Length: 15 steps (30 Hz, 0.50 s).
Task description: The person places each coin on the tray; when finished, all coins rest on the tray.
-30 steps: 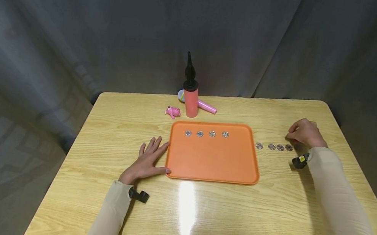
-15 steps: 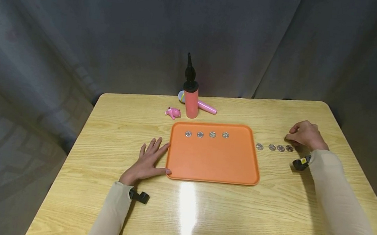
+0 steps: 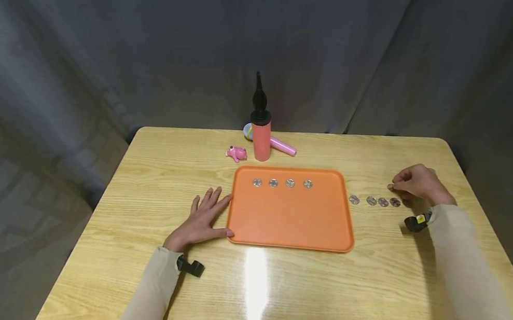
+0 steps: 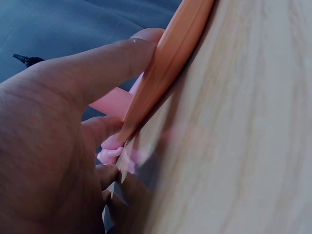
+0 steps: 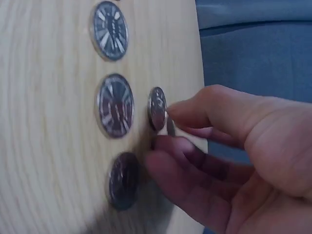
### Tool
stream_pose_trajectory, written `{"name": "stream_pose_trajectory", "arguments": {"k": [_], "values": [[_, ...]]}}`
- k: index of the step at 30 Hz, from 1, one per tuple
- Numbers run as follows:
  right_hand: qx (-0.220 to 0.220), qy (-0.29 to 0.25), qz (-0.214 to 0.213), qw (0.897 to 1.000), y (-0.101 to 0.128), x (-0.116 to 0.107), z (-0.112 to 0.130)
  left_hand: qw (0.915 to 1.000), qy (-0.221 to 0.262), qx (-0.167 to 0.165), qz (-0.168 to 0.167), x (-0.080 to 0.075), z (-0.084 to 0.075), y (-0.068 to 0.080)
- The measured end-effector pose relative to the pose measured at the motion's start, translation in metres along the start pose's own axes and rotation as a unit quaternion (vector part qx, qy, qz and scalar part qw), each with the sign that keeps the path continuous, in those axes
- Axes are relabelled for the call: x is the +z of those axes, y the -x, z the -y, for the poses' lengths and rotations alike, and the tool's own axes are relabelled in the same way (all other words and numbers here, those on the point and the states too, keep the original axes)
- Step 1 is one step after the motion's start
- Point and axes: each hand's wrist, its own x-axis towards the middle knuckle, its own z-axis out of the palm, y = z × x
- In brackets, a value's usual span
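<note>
My right hand (image 3: 418,182) at a round silvery coin (image 5: 157,108)
Whether pinched, I can't tell; well apart, my left hand (image 3: 197,223) spreads against an orange rectangular tray (image 3: 293,216).

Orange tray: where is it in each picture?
Head: the orange tray sits a bit below and right of the middle.
Left wrist: its rim slants down leftward from the top edge.
Right wrist: not in it.
Landmark shared by head and left wrist: the left hand, touching the tray.
</note>
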Motion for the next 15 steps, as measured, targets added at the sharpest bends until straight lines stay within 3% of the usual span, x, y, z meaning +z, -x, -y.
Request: {"name": "stream_pose_trajectory", "arguments": {"k": [2, 7, 15], "values": [[-0.010, 0.010, 0.006, 1.000, 0.000, 0.000, 0.001, 1.0000, 0.000, 0.000, 0.002, 0.000, 0.000, 0.000], [-0.069, 0.086, -0.023, 0.994, -0.002, 0.002, 0.006, 1.0000, -0.004, 0.000, -0.001, 0.000, 0.000, 0.000], [-0.080, 0.133, -0.049, 0.987, -0.004, 0.006, 0.013, 1.0000, -0.006, -0.001, 0.003, 0.000, 0.000, -0.001]]}}
